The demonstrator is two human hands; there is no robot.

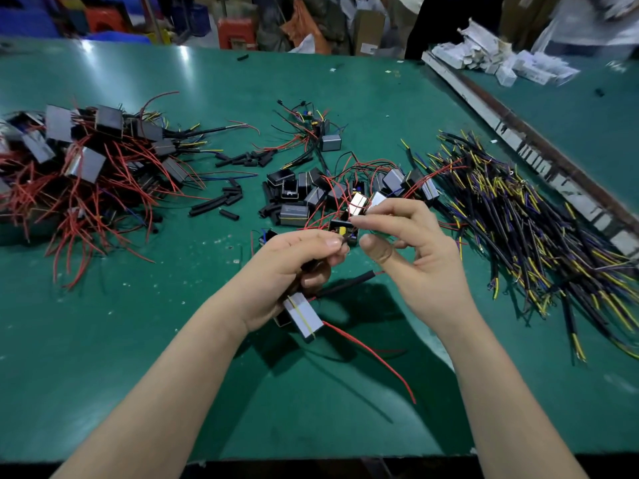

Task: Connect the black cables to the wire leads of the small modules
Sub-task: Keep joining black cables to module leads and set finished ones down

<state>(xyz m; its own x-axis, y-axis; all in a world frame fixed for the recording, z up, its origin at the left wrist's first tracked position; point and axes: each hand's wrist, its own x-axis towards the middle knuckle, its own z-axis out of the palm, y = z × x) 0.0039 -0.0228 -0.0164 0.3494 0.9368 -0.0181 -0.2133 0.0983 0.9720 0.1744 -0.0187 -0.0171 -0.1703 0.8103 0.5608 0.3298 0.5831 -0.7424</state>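
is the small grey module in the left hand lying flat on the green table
No, the left hand holds the small grey rectangular module above the green table, casting a shadow beneath it.

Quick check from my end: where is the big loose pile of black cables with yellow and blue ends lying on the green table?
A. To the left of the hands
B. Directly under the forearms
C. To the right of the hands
C: the black cables fan out on the green table to the right of the right hand; the left heap is red-wired modules.

White cartons [498, 60] piled on the green table's [103, 340] far corner.
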